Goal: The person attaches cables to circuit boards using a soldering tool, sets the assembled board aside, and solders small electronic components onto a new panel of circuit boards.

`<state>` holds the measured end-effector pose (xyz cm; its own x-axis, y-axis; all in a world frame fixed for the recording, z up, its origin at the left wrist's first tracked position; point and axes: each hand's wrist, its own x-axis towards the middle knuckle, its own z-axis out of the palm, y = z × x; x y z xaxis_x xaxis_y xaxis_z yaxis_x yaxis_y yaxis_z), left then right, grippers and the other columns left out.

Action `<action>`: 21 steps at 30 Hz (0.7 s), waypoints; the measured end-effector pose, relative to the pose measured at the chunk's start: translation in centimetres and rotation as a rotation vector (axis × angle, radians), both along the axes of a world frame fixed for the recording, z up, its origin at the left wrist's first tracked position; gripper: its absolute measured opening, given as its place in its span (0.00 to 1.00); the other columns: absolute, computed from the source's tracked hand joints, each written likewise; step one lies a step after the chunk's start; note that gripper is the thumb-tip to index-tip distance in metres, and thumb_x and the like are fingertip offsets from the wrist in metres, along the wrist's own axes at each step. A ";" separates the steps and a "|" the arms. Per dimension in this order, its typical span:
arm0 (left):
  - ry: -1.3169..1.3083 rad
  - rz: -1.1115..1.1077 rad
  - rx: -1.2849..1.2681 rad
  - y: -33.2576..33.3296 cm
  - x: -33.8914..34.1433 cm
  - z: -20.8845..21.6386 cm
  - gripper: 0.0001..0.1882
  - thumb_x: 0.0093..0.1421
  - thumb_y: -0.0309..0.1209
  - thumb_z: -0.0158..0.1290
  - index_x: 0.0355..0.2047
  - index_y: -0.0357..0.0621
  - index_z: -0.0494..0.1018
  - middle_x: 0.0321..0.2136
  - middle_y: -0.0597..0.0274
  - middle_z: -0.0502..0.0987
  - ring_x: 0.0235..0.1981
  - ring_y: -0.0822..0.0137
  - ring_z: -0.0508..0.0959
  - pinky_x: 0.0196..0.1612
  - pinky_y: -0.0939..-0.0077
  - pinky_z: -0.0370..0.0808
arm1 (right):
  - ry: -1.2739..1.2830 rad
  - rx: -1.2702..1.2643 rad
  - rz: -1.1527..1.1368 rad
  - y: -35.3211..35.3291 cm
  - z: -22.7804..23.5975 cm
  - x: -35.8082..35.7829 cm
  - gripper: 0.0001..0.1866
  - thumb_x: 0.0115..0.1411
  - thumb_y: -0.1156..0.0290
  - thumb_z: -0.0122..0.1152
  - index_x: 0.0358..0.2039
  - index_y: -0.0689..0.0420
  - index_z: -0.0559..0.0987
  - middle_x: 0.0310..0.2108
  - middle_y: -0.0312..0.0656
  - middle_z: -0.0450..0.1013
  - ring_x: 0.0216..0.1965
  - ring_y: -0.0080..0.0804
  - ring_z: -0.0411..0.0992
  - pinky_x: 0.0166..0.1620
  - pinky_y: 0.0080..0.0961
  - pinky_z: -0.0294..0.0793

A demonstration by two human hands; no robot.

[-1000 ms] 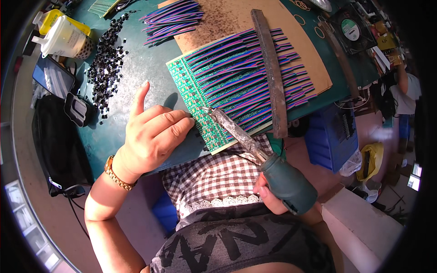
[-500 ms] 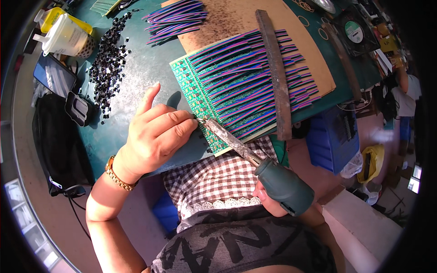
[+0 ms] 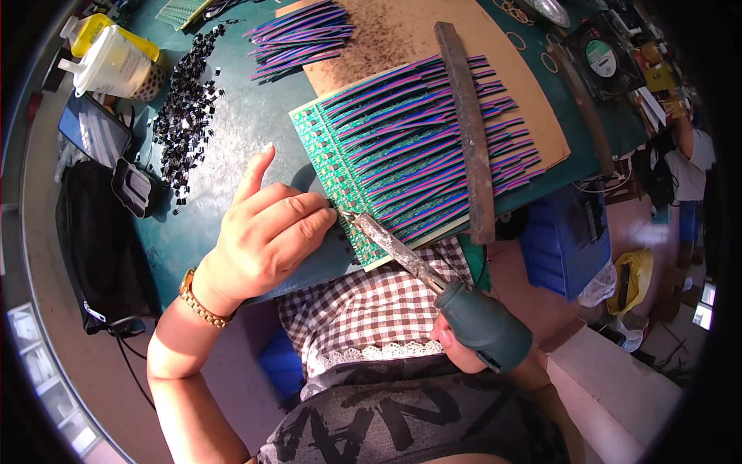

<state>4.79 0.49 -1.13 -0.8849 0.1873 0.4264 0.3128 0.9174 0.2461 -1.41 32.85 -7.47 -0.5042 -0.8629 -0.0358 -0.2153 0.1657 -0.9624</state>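
Left hand [image 3: 272, 232]: one finger raised toward twelve o'clock, others curled, tips together at the board's left edge; whether they pinch anything cannot be told
Right hand [image 3: 462, 352]: at four o'clock from the left hand, wrapped around the soldering iron's handle
Soldering iron [image 3: 464, 307]: tip aimed at ten o'clock, close beside the left fingertips; the metal is probably hot, so the dark green handle is the place to grip
Circuit board [image 3: 334, 172]: green, lying flat at two o'clock from the left hand; looks light, stiff and rather brittle, best held by its bare edges
Wires [image 3: 410, 127]: blue, pink and black, in rows over the board; likely soft and bendy, and a tug could strain their joints
Bar [image 3: 466, 124]: dark, across the wires, farther out at two o'clock; looks heavy and rigid, easiest lifted by its ends
Black plugs [image 3: 185, 116]: small, heaped at eleven o'clock
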 end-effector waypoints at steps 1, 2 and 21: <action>0.003 0.001 -0.007 0.0 0.0 0.0 0.11 0.43 0.22 0.63 0.30 0.42 0.77 0.28 0.64 0.78 0.25 0.68 0.76 0.61 0.46 0.60 | 0.048 -0.001 0.101 0.1 0.8 -0.7 0.04 0.51 0.82 0.54 0.29 0.60 0.72 0.21 0.37 0.70 0.23 0.21 0.68 0.27 0.17 0.69; 0.007 -0.001 0.006 0.0 -0.1 -0.1 0.12 0.43 0.22 0.63 0.30 0.42 0.77 0.28 0.64 0.78 0.25 0.68 0.76 0.61 0.46 0.60 | 0.071 -0.001 0.152 -0.2 1.4 -0.7 0.04 0.51 0.82 0.54 0.28 0.60 0.72 0.21 0.37 0.71 0.23 0.21 0.69 0.27 0.17 0.69; -0.044 -0.061 0.126 -0.7 -0.5 0.4 0.11 0.45 0.22 0.62 0.31 0.41 0.77 0.28 0.62 0.78 0.24 0.66 0.76 0.28 0.71 0.75 | -0.346 0.149 -0.147 -2.9 5.0 -1.5 0.02 0.53 0.79 0.53 0.28 0.62 0.72 0.22 0.39 0.70 0.24 0.23 0.70 0.29 0.22 0.71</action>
